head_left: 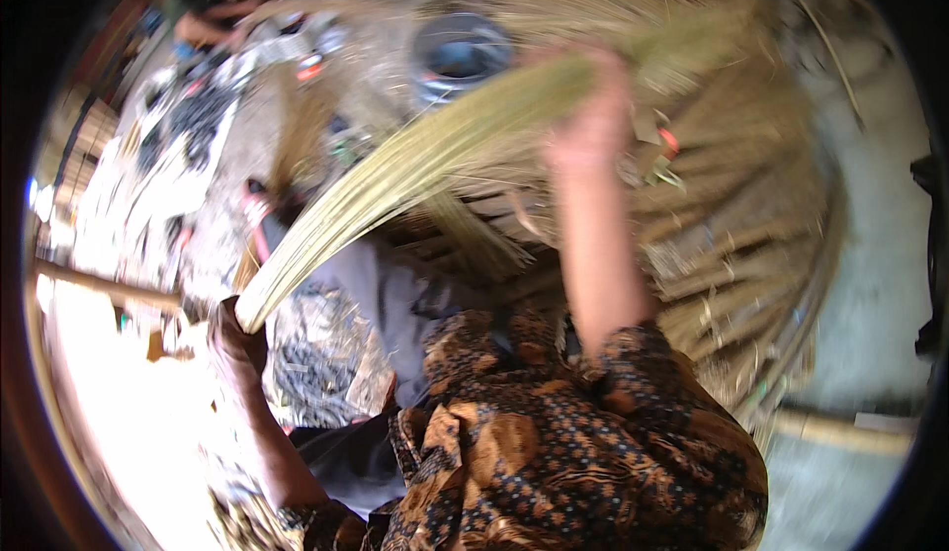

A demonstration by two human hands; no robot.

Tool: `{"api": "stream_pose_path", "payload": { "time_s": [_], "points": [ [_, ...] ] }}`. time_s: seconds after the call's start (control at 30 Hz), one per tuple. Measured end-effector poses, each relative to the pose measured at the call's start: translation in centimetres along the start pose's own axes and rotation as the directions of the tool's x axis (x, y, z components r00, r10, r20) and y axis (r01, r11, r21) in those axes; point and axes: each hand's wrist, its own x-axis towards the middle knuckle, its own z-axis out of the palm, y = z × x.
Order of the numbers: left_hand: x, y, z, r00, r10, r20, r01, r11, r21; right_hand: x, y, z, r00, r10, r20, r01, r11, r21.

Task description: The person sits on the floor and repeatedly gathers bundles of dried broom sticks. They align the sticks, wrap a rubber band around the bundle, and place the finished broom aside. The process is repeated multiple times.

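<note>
A long sheaf of pale green broom grass (pixel 395 166) arches across the view, from lower left to upper right. Its cut butt end sits in my left hand (pixel 238 339), whose fingers are wrapped around it. Toward the feathery far end, my right hand (pixel 596 116) is against the stalks. Motion smears that hand, so its fingers cannot be made out. The grass tips are also blurred at the upper right.
Heaped bundles of dry broom grass (pixel 736 215) fill the right side. Beyond the sheaf stands a dark bucket (pixel 461 52). Dark strips (pixel 193 121) lie on the floor at left. Another person (pixel 213 17) is at the upper left. A pale wall (pixel 870 284) borders the right.
</note>
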Motion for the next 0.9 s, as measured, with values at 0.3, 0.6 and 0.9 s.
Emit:
{"api": "stream_pose_path", "payload": {
  "time_s": [0.3,0.6,0.9],
  "points": [
    [-11.4,-10.9,-5.8,0.668,-0.744,-0.017,0.729,0.658,-0.189,2.8,-6.5,-23.9,0.635,-0.217,-0.742,0.05,0.969,-0.241],
    [-12.2,-3.6,-4.2,0.49,-0.815,0.308,0.7,0.158,-0.697,-14.8,31.1,4.2,0.276,0.896,0.349,-0.557,0.445,-0.701],
    [-13.3,-0.7,8.0,0.406,-0.61,0.681,0.656,-0.324,-0.682,-25.2,34.5,7.4,0.125,0.971,0.204,-0.454,0.239,-0.858]
  ]
}}
